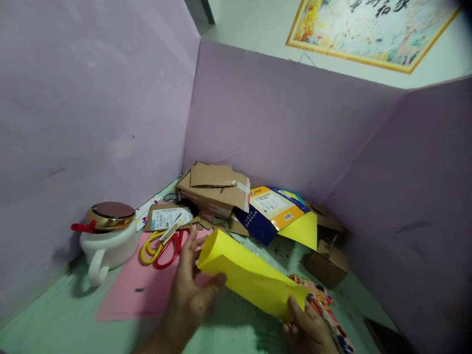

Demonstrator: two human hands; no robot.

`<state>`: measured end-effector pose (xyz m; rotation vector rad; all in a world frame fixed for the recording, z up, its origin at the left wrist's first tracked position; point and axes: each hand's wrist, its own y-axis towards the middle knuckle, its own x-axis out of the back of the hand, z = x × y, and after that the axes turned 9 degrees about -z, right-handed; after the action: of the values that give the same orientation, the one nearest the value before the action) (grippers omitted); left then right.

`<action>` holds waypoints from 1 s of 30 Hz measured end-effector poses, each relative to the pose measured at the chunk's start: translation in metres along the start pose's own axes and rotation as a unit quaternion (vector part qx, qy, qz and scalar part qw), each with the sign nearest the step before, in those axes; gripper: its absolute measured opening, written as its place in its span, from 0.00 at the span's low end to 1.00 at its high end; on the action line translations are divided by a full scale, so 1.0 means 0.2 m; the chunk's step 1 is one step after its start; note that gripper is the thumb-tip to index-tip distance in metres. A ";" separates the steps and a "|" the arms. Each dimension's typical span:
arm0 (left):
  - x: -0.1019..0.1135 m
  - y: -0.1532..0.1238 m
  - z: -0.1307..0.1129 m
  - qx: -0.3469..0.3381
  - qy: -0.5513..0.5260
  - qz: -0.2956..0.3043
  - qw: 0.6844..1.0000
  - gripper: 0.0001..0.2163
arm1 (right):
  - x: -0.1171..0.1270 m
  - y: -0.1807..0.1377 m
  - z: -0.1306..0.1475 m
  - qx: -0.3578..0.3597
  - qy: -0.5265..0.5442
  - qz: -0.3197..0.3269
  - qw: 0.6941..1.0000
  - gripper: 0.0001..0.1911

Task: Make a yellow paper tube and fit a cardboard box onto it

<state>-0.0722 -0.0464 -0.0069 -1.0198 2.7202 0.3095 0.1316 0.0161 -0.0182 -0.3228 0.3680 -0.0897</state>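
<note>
A sheet of yellow paper (250, 275), rolled into a tube, is held slantwise above the table between my two hands. My left hand (193, 285) grips its wide left end, thumb in front and fingers round the far side. At the lower right end, my right hand (309, 324) pinches the paper with the thumb on the near side; its other fingers are partly hidden. The overlapping edge of the roll shows along the front. Left of the tube, scissors with red and yellow handles (164, 248) lie on pink paper (129, 295).
A white mug (108, 246) with a gold-rimmed lid stands at left. Behind are a cardboard box (217, 194), a blue and orange package (276, 209) and more yellow paper (300, 231). A small carton (328, 263) and patterned cloth-like material (326, 307) lie right. Purple panels (276, 118) enclose the table.
</note>
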 end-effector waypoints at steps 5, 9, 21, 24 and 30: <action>0.10 0.16 -0.01 -0.056 0.120 0.027 0.991 0.16 | -0.04 0.03 0.07 -0.006 -0.017 0.011 1.000 0.22; 0.12 0.20 0.04 -0.099 0.204 0.033 0.973 0.13 | -0.04 0.04 0.09 0.004 -0.017 0.090 0.996 0.18; 0.11 0.22 0.03 -0.027 0.123 0.023 0.992 0.14 | -0.04 0.04 0.06 0.031 0.026 0.077 0.996 0.17; 0.11 0.21 0.01 -0.037 0.120 0.004 0.992 0.09 | -0.05 0.04 0.06 0.042 0.013 0.077 0.996 0.17; 0.10 0.19 -0.03 -0.097 0.157 -0.030 0.982 0.20 | -0.03 0.04 0.06 0.082 -0.039 0.089 0.992 0.19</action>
<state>-0.1139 -0.0330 -0.0017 -1.2997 2.9766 0.4446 0.1301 0.0282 -0.0086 -0.1301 0.3077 0.0681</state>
